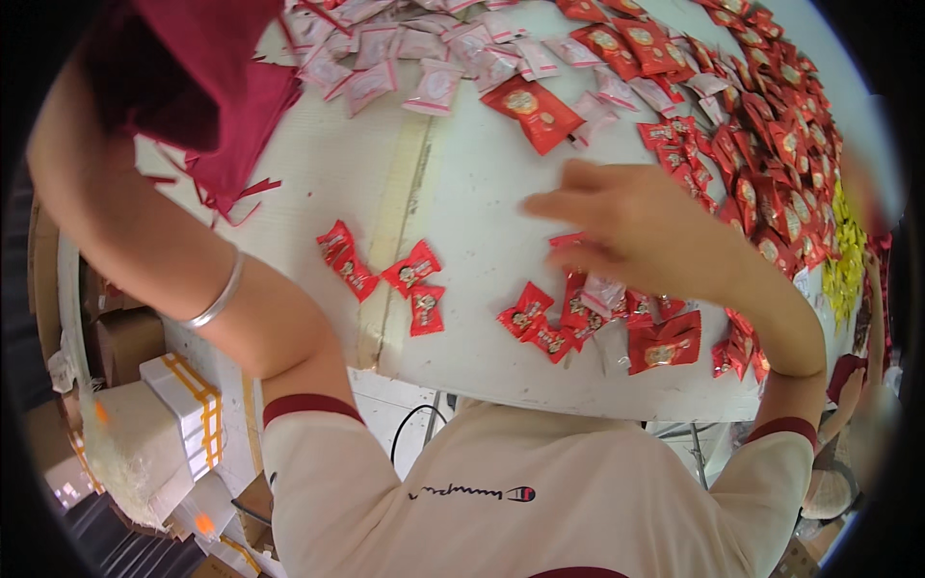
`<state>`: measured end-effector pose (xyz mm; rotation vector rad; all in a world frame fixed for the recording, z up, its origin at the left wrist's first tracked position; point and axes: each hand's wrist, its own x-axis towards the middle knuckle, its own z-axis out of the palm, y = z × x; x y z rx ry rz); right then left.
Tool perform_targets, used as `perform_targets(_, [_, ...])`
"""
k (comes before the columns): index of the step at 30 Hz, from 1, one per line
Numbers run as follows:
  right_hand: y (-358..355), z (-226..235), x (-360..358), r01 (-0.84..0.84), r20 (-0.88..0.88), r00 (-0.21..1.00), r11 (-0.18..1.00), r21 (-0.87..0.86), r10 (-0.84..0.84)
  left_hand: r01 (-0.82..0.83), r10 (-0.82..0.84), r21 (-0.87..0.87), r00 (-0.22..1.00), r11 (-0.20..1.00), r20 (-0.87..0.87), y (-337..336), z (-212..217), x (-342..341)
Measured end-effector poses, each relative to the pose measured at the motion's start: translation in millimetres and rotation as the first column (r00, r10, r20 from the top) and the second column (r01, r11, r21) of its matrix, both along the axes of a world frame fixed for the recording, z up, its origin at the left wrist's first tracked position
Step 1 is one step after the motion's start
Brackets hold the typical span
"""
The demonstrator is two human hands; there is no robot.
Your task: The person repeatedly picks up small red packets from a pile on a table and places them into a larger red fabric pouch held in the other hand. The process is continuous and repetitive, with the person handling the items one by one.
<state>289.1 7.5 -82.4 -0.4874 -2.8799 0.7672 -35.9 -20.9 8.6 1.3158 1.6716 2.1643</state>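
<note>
Glossy plastic red candy wrappers (416, 270) lie mid-frame on the matt, smooth white tabletop (462, 193), with soft maroon cloth pouches (222, 106) upper left and a shiny metal bangle (220, 297).

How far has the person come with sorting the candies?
Small red candies already lie set apart near the table edge. The right hand presses on a red cluster; the left hand is hidden in dark red bags. Large red and pink piles remain.
</note>
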Motion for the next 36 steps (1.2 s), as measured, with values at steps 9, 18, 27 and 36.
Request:
perform_targets(9, [-28.1, -53.4, -102.9, -0.230, -0.074, 0.961, 0.916, 0.330, 0.268, -0.008, 0.009, -0.095, 1.000, 0.995, 0.010, -4.7, -0.2, -29.7])
perform_targets(18, [-17.8, 20.2, 111.2, 0.205, -0.280, 0.874, 0.823, -0.530, -0.397, 0.163, -0.188, -0.208, 0.976, 0.965, -0.111, 22.4, -14.9, 32.8])
perform_targets(27, [-24.5, -17.3, 422.5, 0.998, -0.055, 0.011, 0.014, -0.055, -0.998, 0.159, -0.402, -0.406, 0.662, 0.900, -0.632, 21.6, -1.0, 135.6])
perform_targets(36, [55.6, -38.6, 441.4, 0.874, 0.215, 0.229, 0.298, 0.385, -0.949, 0.239, -0.639, -0.610, 0.477, 0.755, -0.604, 5.8, 21.6, 266.2])
